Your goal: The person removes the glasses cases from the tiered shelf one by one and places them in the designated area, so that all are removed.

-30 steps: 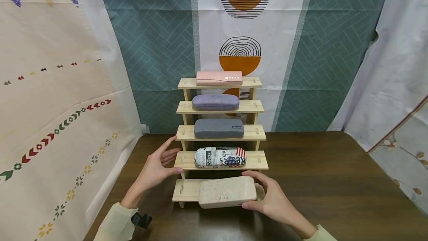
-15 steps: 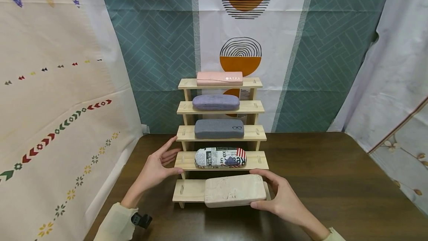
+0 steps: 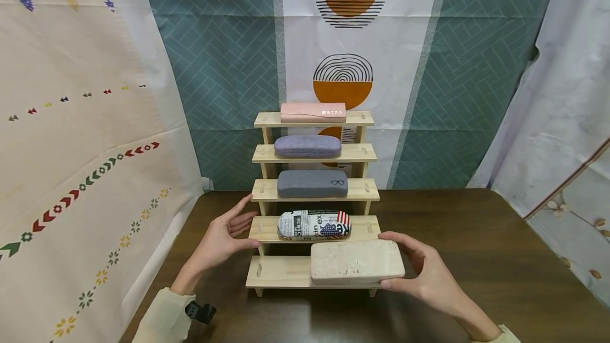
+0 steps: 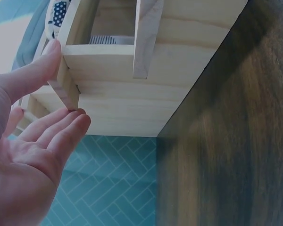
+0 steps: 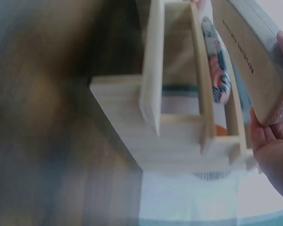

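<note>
A beige stone-patterned case [image 3: 356, 263] hangs over the right end of the lowest shelf of a wooden stepped rack [image 3: 274, 272]. My right hand [image 3: 423, 271] grips the case's right end, thumb behind and fingers in front; the right wrist view shows the case's underside [image 5: 247, 56]. My left hand [image 3: 224, 234] is open, with its fingers touching the left end of the second shelf, as the left wrist view shows on the rack's edge [image 4: 66, 84]. The newspaper-print case [image 3: 314, 224] lies on that second shelf.
Higher shelves carry a grey case [image 3: 312, 183], a lilac case [image 3: 307, 145] and a pink case [image 3: 312, 111]. The rack stands on a dark wooden table [image 3: 476, 258], with patterned fabric hangings behind and at both sides.
My right hand has carried the beige case to the right and slightly upward, from over the lowest shelf's middle to its right end. My left hand has stayed on the second shelf.
</note>
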### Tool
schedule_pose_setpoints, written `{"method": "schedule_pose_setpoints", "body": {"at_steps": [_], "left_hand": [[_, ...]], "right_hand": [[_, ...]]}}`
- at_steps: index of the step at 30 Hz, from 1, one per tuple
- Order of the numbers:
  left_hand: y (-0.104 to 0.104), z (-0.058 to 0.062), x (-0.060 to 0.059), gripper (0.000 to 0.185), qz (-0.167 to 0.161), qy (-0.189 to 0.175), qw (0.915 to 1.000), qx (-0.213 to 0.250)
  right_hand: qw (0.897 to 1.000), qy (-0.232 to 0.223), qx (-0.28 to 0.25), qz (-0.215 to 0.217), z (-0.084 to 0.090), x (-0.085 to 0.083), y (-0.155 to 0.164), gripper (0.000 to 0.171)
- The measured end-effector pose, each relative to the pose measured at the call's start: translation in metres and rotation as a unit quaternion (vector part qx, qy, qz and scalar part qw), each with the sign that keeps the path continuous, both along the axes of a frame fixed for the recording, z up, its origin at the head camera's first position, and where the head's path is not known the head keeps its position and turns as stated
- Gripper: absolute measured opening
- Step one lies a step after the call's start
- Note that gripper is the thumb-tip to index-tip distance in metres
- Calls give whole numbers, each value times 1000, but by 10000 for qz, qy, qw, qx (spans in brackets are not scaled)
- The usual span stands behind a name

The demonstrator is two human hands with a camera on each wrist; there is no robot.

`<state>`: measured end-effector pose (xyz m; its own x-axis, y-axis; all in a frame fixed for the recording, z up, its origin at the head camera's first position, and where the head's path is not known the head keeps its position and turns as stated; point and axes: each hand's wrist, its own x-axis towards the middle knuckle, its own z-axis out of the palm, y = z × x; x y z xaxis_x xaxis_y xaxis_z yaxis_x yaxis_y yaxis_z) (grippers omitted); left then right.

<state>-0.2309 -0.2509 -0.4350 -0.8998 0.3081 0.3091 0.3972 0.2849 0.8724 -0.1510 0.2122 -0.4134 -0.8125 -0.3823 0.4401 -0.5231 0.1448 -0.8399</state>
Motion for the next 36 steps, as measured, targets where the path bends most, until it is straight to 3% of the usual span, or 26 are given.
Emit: {"method": "schedule_pose_setpoints", "body": {"at_steps": [4,9,19,28,36], "left_hand": [[-4,0,-1,110,-171,-57,9997,154],[-7,1,-3,110,-342,-72,9990,290],[-7,2,-3,111,-417,-105,9985,348],[-7,2,-3,111,-395,-127,9985,350],[-6,0,-4,110,-386,-157,9985,347]], "right_hand": [[9999,98,-81,45,8,-1,12,79],[9998,-92,-126,83,17,-4,28,79],[9995,-262,-186,-44,30,-11,69,84],[9965,-330,-753,149,26,-32,109,79],[9969,-397,-662,-137,16,-52,139,73]]}}
